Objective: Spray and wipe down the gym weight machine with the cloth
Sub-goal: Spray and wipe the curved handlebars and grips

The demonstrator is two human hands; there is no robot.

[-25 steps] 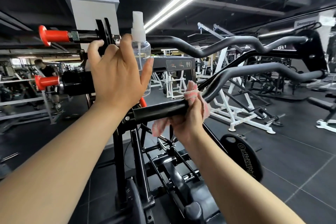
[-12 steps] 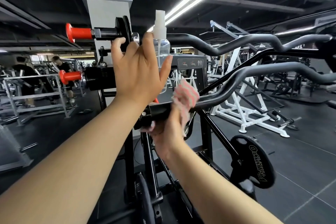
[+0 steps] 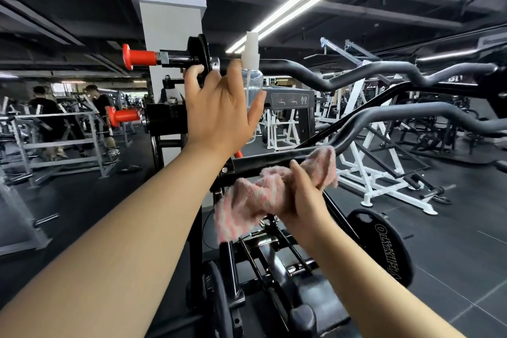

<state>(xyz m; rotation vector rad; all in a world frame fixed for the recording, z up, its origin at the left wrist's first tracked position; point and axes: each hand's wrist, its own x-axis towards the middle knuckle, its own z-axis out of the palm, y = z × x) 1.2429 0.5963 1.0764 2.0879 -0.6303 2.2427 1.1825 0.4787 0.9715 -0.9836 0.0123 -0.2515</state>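
Left hand (image 3: 219, 110): you grasp the spray bottle (image 3: 253, 85) upright at head height, clear of the wipe | Right hand (image 3: 300, 195): you clutch the pink cloth (image 3: 247, 200), bunched against the machine's lower black bar (image 3: 263, 162), so it rubs along the metal.

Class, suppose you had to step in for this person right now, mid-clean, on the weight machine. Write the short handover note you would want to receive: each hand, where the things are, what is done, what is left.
Left hand: holds the clear spray bottle upright, raised in front of the upper handlebar; its grip wraps the bottle body.
Right hand: grips the pink cloth, bunched against the black lower bar of the machine; one end of the cloth hangs loose below it.
Done: wiping is under way on that lower bar; how much is already clean cannot be told.
Left: probably the rest of the bar and the curved grey handlebars; spray again as needed.
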